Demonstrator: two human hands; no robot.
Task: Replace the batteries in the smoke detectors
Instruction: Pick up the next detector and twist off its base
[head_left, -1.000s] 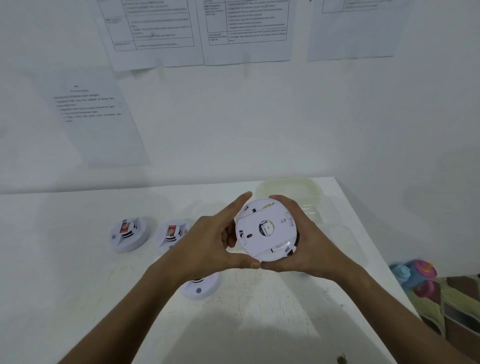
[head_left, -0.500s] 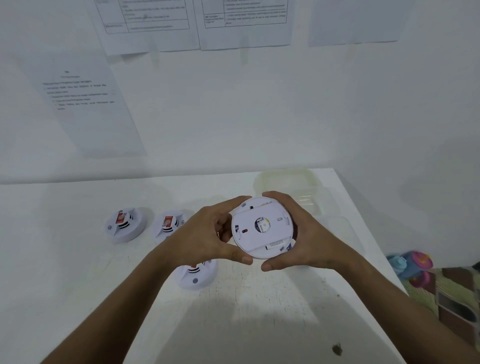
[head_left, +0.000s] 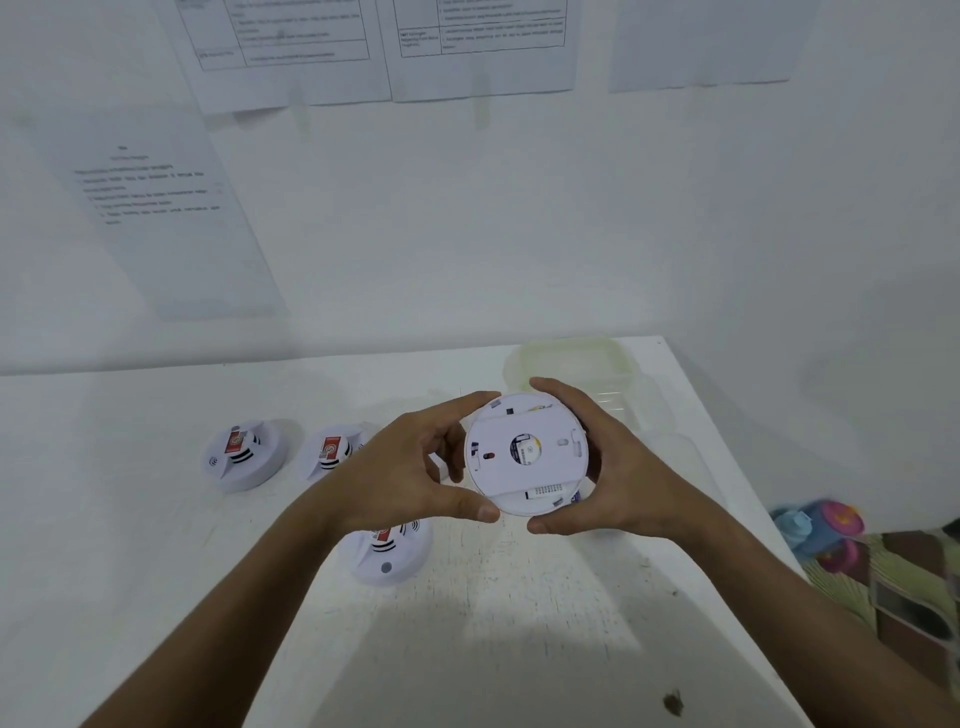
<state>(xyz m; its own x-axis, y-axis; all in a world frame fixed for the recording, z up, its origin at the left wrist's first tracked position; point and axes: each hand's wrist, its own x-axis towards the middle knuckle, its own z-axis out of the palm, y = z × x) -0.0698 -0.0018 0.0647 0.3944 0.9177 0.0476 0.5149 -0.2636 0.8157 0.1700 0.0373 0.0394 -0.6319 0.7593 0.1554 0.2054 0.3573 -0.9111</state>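
Holding the smoke detector (head_left: 527, 453) up over the white table (head_left: 519, 613) with its back plate facing you, you have it clamped by the rim between both hands. Your left hand (head_left: 410, 473) curls round the left edge, thumb at the bottom and forefinger over the top; your right hand (head_left: 618, 467) mirrors it on the right edge. Compared with a second ago, the markings on the back have turned: the small barcode strip now sits nearer the bottom centre, and the red spot has dropped lower on the left. Your hands have shifted round the rim with it. That reads as a twist on the mounting plate, so you are likely unlocking the back to reach the battery, though no gap shows yet and the plate looks seated.

Three other detectors wait on the table: the far-left detector (head_left: 241, 457), the middle detector (head_left: 332, 452) and the near detector (head_left: 387, 551) under your left wrist, all face up. Just behind your right hand stands a clear plastic container (head_left: 571, 358). Printed sheets (head_left: 291, 52) hang on the wall.
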